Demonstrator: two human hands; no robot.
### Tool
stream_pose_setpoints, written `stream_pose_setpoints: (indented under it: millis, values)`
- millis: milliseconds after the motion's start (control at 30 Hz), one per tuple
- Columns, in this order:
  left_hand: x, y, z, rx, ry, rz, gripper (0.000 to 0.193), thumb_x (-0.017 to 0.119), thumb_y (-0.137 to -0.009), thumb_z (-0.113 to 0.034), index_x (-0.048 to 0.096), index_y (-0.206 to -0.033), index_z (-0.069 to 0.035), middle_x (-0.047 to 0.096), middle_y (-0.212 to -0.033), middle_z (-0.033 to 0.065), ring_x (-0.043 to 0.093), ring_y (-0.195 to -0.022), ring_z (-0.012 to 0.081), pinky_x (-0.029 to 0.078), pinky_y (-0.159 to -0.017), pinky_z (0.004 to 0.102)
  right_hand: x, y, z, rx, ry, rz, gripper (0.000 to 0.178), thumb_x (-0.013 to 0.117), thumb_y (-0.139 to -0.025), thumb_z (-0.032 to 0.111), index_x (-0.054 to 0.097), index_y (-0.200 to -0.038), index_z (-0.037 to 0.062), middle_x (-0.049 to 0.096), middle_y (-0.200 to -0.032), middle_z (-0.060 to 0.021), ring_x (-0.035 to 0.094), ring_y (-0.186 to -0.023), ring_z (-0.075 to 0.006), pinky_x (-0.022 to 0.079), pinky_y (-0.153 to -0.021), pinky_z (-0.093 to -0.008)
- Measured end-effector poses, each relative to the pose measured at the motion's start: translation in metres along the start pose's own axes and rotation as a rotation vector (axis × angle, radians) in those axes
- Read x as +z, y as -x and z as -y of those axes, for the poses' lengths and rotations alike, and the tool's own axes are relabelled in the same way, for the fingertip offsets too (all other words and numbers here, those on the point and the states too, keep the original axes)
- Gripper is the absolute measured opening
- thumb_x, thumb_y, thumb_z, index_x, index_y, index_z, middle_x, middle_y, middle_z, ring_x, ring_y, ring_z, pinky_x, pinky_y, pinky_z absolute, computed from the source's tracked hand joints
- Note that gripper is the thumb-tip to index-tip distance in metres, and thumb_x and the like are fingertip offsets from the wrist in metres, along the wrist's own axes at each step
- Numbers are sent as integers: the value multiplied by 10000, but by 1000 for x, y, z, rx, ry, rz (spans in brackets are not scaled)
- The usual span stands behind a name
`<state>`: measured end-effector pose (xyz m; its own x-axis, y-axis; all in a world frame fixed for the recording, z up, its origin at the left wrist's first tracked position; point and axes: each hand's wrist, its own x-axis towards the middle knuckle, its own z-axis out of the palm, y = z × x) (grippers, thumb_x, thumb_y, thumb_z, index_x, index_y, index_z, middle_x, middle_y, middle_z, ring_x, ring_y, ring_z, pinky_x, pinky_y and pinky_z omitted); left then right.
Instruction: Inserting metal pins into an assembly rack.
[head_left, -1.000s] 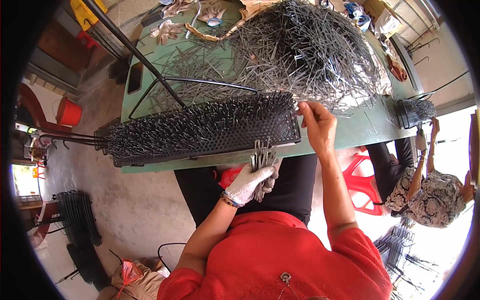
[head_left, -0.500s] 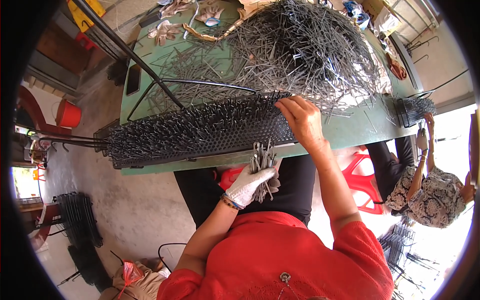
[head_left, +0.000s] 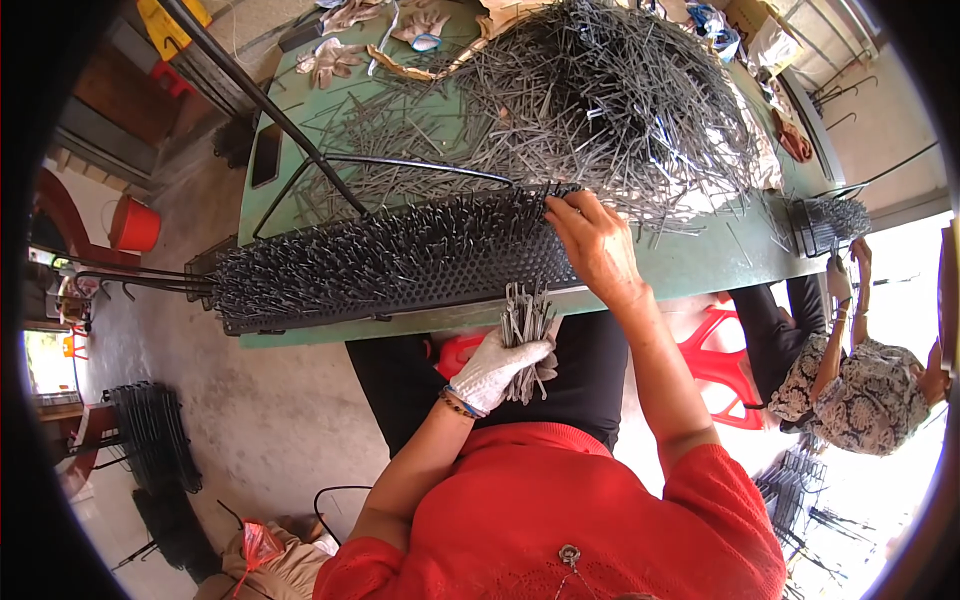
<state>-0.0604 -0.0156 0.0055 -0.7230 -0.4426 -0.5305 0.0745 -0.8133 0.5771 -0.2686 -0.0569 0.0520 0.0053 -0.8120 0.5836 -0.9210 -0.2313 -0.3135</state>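
In my left hand (head_left: pixel 492 370), which wears a white glove, is an upright bundle of thin grey metal pins (head_left: pixel 526 318), held over my lap just below the table edge. A long black perforated rack (head_left: pixel 510 268) lies along the near edge of the table, with dense upright pins (head_left: pixel 350 255) filling most of it. Rows of bare holes show along its near right side. My bare right hand (head_left: pixel 600 248) reaches to the rack's far right end, thumb and fingers pinched together among the pin tips. What they pinch is hidden.
A large heap of loose pins (head_left: pixel 650 100) covers the green table (head_left: pixel 690 245). Black rods (head_left: pixel 270 110) rise over the rack's left side. Work gloves (head_left: pixel 330 62) and a phone (head_left: pixel 266 155) lie farther back. Another person (head_left: pixel 860 385) works at right beside a smaller rack (head_left: pixel 830 222).
My right hand has shifted slightly left along the rack's far edge, still pinched. My left hand stays in place with its bundle. The other person's hands have moved down a little from the smaller rack.
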Motion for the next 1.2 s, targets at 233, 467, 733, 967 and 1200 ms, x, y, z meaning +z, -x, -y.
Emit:
stream_pose_setpoints:
  millis: [233,467,733,967,1200]
  values:
    - [0,3,-3,-47,55,-30,211,665,-914,-158,621,-1092,-53,663,-879,40,674,-714,145,596,-645,298,4,6,1,43,-31,-41,187,700,-841,66,688,-1023,21,632,-876,-101,639,-705,-296,519,-628,-375]
    - [0,2,-5,-53,-27,-46,188,688,-909,-214,629,-1025,-79,646,-849,5,637,-661,93,543,-553,248,5,6,5,73,-83,1,201,698,-847,56,688,-1044,17,638,-865,-119,644,-710,-307,515,-630,-381]
    - [0,8,-10,56,-69,24,207,668,-912,-172,616,-1082,-65,635,-868,12,618,-682,80,537,-563,239,-16,20,28,413,-462,162,174,715,-880,157,716,-934,-9,634,-790,-77,542,-591,-125,430,-537,-274]
    - [0,7,-11,60,-145,23,199,670,-911,-179,622,-1062,-60,639,-867,10,616,-674,83,535,-564,245,-9,35,28,655,-703,275,233,704,-913,211,706,-886,-21,620,-688,-11,484,-578,-52,406,-516,-249]
    - [-5,3,-2,-69,-96,-63,207,683,-894,-189,628,-1047,-61,654,-842,20,628,-670,111,538,-574,264,-14,10,17,608,-524,-126,158,676,-929,147,695,-894,-5,649,-725,-21,521,-580,-70,413,-524,-243]
